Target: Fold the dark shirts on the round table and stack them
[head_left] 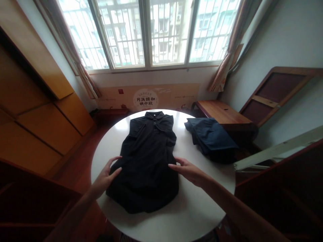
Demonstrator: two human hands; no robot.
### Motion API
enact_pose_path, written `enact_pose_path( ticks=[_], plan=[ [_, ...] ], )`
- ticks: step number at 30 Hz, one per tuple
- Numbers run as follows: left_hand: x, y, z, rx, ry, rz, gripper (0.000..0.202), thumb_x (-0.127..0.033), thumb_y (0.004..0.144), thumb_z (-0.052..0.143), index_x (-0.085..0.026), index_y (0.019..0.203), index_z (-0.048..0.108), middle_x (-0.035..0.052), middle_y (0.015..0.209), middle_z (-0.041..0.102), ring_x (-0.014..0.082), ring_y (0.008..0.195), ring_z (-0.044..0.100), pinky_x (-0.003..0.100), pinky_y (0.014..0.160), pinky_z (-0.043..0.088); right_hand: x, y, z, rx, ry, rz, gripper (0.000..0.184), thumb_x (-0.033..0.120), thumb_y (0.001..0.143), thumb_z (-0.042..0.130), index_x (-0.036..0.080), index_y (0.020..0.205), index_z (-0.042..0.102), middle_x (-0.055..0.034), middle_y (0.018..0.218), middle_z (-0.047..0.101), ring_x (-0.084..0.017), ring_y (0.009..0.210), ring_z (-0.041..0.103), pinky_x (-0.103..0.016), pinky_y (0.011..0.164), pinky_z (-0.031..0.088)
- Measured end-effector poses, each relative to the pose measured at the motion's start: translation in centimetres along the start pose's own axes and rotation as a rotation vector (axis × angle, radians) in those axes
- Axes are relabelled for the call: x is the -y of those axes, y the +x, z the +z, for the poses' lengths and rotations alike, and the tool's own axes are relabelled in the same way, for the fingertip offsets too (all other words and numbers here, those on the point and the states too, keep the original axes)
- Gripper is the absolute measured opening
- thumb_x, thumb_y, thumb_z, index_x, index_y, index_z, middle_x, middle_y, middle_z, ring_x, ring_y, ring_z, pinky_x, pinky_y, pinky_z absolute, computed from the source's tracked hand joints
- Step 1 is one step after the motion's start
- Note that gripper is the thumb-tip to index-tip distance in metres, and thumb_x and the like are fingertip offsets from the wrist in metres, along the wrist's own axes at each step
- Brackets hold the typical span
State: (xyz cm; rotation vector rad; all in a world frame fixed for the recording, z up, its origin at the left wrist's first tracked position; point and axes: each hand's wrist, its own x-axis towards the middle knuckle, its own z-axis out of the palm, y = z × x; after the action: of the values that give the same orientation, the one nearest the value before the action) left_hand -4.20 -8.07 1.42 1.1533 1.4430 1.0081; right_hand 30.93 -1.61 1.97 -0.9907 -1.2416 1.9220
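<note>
A black polo shirt [147, 161] lies flat on a white round table [202, 208], its collar towards the window and its sleeves folded inward. At the shirt's left edge, my left hand [107, 173] rests with thumb and index finger spread apart on the cloth. On the opposite edge is my right hand [188, 169], its thumb over the fabric and its fingers apart along the side. The other fingers of both hands are partly hidden. To the right on the table sits a pile of folded dark blue and black clothes [212, 134].
A wooden bench [224, 112] stands behind the table at the right, near a leaning wooden frame [274, 90]. Yellow-brown cabinets [37, 134] line the left wall. A barred window [148, 33] with curtains is ahead, above a printed banner [171, 97]. A pale rail [277, 149] juts in at the right.
</note>
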Motion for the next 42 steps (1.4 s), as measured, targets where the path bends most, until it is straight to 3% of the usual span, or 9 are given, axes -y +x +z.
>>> enact_pose_path(
  ticks=[5, 11, 20, 23, 27, 29, 32, 36, 42],
  plan=[
    [0.7, 0.0, -0.5, -0.146, 0.003, 0.002, 0.072, -0.063, 0.072, 0.070, -0.022, 0.129, 0.053, 0.0098, 0.113, 0.070, 0.0289, 0.100, 0.069, 0.037, 0.081, 0.058, 0.9, -1.7, 1.7, 0.051, 0.166, -0.028, 0.063, 0.036, 0.076, 0.078, 0.027, 0.133, 0.052, -0.0074, 0.124, 0.067, -0.024, 0.109, 0.065, -0.038, 0.093, 0.053],
    [2.5, -0.6, -0.5, -0.177, 0.041, 0.033, 0.056, -0.054, 0.076, 0.070, -0.020, 0.120, 0.062, 0.0115, 0.120, 0.066, 0.0314, 0.111, 0.063, 0.040, 0.090, 0.054, -0.1, -4.9, 0.1, -0.041, 0.232, -0.034, 0.079, 0.024, 0.069, 0.084, 0.026, 0.137, 0.042, -0.0100, 0.125, 0.064, -0.027, 0.110, 0.066, -0.040, 0.097, 0.051],
    [3.5, -0.8, -1.5, -0.086, 0.177, 0.009, 0.044, -0.052, 0.081, 0.063, -0.021, 0.114, 0.066, 0.0096, 0.118, 0.067, 0.0312, 0.113, 0.061, 0.040, 0.095, 0.050, -2.1, -6.9, -2.7, -0.208, 0.212, 0.009, 0.037, 0.037, 0.062, 0.088, 0.021, 0.078, 0.058, 0.0028, 0.069, 0.062, -0.012, 0.063, 0.060, -0.020, 0.055, 0.044],
    [3.9, -0.2, -2.3, -0.106, 0.242, 0.041, 0.041, -0.050, 0.081, 0.062, -0.021, 0.110, 0.067, 0.0087, 0.115, 0.068, 0.0309, 0.113, 0.061, 0.041, 0.099, 0.048, -0.6, -7.4, -3.5, -0.384, 0.014, 0.019, 0.038, 0.040, 0.055, 0.090, 0.020, 0.077, 0.065, 0.0001, 0.070, 0.064, -0.014, 0.060, 0.059, -0.023, 0.052, 0.044],
    [4.6, 0.1, -4.1, -0.101, 0.390, 0.072, 0.038, -0.050, 0.080, 0.061, -0.024, 0.106, 0.068, 0.0069, 0.111, 0.069, 0.0303, 0.112, 0.061, 0.040, 0.099, 0.047, 1.7, -9.1, -5.7, -0.707, -0.426, -0.243, 0.035, 0.050, 0.060, 0.083, 0.021, 0.074, 0.070, -0.0015, 0.064, 0.061, -0.015, 0.056, 0.054, -0.025, 0.047, 0.040],
    [4.3, -0.2, -4.6, -0.092, 0.531, 0.054, 0.036, -0.050, 0.079, 0.062, -0.026, 0.105, 0.068, 0.0063, 0.105, 0.071, 0.0305, 0.103, 0.065, 0.039, 0.093, 0.050, 2.2, -9.2, -6.6, -0.749, -0.636, -0.312, 0.033, 0.053, 0.069, 0.076, 0.022, 0.079, 0.071, 0.0000, 0.059, 0.055, -0.015, 0.052, 0.051, -0.026, 0.045, 0.038],
    [2.0, 0.0, -3.8, -0.268, 0.848, 0.158, 0.036, -0.048, 0.083, 0.059, -0.025, 0.109, 0.067, 0.0089, 0.108, 0.070, 0.0317, 0.095, 0.066, 0.040, 0.086, 0.050, 2.0, -7.2, -6.9, -0.654, -0.910, -0.357, 0.035, 0.052, 0.079, 0.066, 0.021, 0.095, 0.070, -0.0013, 0.064, 0.059, -0.018, 0.056, 0.056, -0.029, 0.053, 0.045],
    [-2.4, 4.2, -0.7, -0.362, 1.079, 0.441, 0.033, -0.038, 0.095, 0.044, -0.019, 0.112, 0.064, 0.0121, 0.110, 0.067, 0.0283, 0.096, 0.065, 0.036, 0.086, 0.048, 1.6, -1.5, -6.1, -0.494, -1.156, -0.241, 0.049, 0.047, 0.086, 0.060, 0.013, 0.121, 0.061, -0.0102, 0.086, 0.069, -0.024, 0.074, 0.066, -0.033, 0.069, 0.050],
    [-4.3, 16.3, 3.0, -0.247, 1.255, 0.447, 0.041, -0.038, 0.091, 0.055, -0.015, 0.124, 0.061, 0.0141, 0.121, 0.060, 0.0291, 0.103, 0.064, 0.035, 0.085, 0.051, 1.0, 3.0, -4.0, -0.377, -1.244, -0.150, 0.074, 0.045, 0.088, 0.061, 0.013, 0.148, 0.033, -0.0104, 0.089, 0.071, -0.029, 0.088, 0.068, -0.036, 0.080, 0.049]
  ],
)
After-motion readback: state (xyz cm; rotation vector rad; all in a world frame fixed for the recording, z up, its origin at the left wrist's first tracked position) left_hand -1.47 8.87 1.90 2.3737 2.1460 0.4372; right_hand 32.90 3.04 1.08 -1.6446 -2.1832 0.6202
